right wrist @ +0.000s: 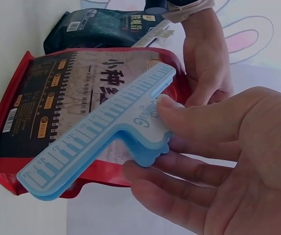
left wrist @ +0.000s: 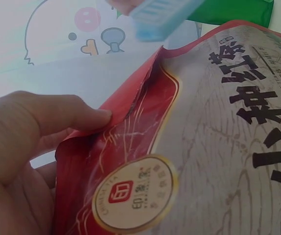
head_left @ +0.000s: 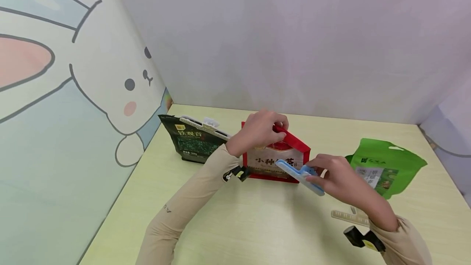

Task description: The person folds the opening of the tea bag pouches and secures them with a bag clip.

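Observation:
My left hand [head_left: 262,131] pinches the folded-over top edge of a red tea bag [head_left: 270,162], which stands upright on the table. In the left wrist view the thumb presses on the red fold [left wrist: 130,93] of the bag. My right hand [head_left: 336,177] holds a long light-blue bag clip [right wrist: 101,129] by its handle, between thumb and fingers. Ruler-like markings run along the clip's bar. In the head view the clip overlaps the lower right front of the red bag.
To the left stands a dark green tea bag [head_left: 195,140] with a white clip [head_left: 204,126] across its top. A bright green pouch [head_left: 386,167] is on the right. Near my right forearm lies a beige clip [head_left: 349,216]. Walls border the table [head_left: 257,224] behind and at left.

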`<state>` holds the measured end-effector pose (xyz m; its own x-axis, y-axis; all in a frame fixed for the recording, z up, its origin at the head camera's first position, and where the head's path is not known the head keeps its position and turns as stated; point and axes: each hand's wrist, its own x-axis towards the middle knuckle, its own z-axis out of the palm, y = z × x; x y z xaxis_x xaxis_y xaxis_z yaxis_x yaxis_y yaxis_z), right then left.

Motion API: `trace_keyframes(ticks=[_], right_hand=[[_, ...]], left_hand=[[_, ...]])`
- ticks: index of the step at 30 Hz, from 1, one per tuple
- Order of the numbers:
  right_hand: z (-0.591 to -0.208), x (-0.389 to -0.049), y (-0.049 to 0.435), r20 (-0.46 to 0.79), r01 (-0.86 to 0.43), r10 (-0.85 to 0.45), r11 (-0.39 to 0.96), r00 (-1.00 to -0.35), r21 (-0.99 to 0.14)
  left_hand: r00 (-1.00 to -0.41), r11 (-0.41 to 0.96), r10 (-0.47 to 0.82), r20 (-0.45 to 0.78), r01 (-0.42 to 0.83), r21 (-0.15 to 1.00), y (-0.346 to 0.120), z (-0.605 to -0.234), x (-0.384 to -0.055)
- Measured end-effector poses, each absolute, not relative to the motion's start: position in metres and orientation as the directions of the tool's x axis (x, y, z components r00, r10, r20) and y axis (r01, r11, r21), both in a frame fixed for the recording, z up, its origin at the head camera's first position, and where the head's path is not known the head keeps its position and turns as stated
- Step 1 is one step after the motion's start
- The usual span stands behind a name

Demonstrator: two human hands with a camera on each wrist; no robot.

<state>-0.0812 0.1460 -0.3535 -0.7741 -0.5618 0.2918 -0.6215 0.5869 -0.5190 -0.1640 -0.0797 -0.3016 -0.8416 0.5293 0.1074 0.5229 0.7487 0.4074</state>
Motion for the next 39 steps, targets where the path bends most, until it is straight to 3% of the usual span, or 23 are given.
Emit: trace_keyframes(ticks=[14, 39], right_hand=[[-0.339, -0.086, 0.149, 0.407, -0.683, -0.549, 0.561, -0.730, -0.468], [-0.322, -0.101, 0.159, 0.457, -0.672, -0.497, 0.611, -0.737, -0.419]], left_hand=[[-0.830, 0.741, 0.539, 0.140, 0.547, 0.391, -0.082, -0.303, -0.164], [-0.828, 0.733, 0.539, 0.156, 0.552, 0.399, -0.083, -0.305, -0.162]])
